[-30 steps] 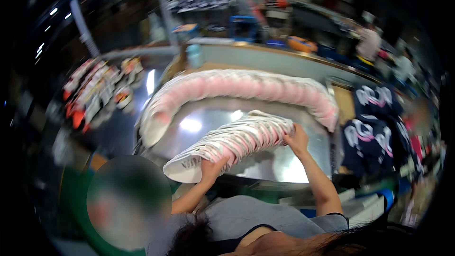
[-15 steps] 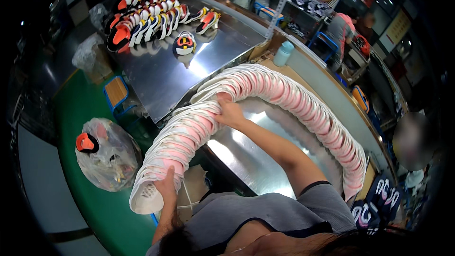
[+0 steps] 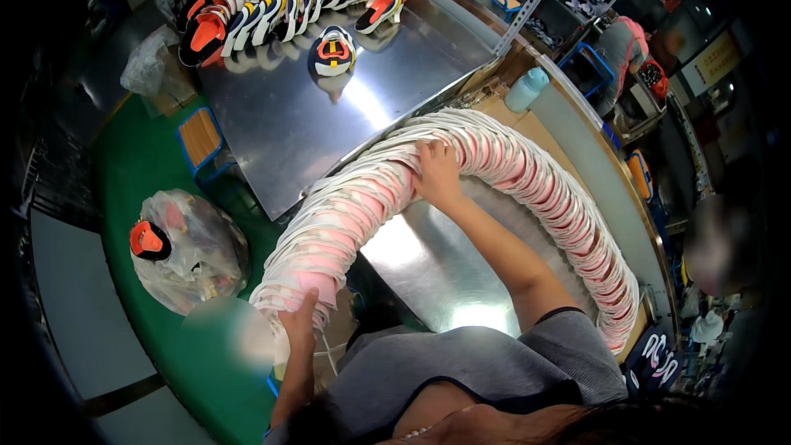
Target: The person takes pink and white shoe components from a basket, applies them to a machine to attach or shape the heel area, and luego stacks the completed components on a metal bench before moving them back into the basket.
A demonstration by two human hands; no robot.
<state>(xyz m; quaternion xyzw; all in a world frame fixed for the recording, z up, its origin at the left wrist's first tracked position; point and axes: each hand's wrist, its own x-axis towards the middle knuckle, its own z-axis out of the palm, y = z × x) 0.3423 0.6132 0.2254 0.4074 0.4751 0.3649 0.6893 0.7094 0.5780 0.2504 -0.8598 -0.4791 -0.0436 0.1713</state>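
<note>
A long row of white and pink shoe uppers (image 3: 527,166), nested tightly one in another, curves in an arc from my lower left over the metal table to the right. At the row's near left end, my left hand (image 3: 300,321) grips the uppers, thumb on the pink side and the other fingers mostly hidden. Farther along, close to the bend, my right hand (image 3: 437,171) is closed over the row's inner side with its fingers curled on top. The left part of the row reaches out past the table edge, borne by my hands.
Finished-looking shoes (image 3: 272,12) stand in rows on a second metal table (image 3: 272,132), with a single shoe (image 3: 333,53) nearer. A light blue bottle (image 3: 526,89) stands by the ledge. On the green floor are a stool (image 3: 200,140) and a plastic bag (image 3: 194,255). People work beyond.
My right hand has moved right and slightly up along the row. The gap that showed near it has closed, so the uppers now form one continuous arc. My left hand still grips the near end.
</note>
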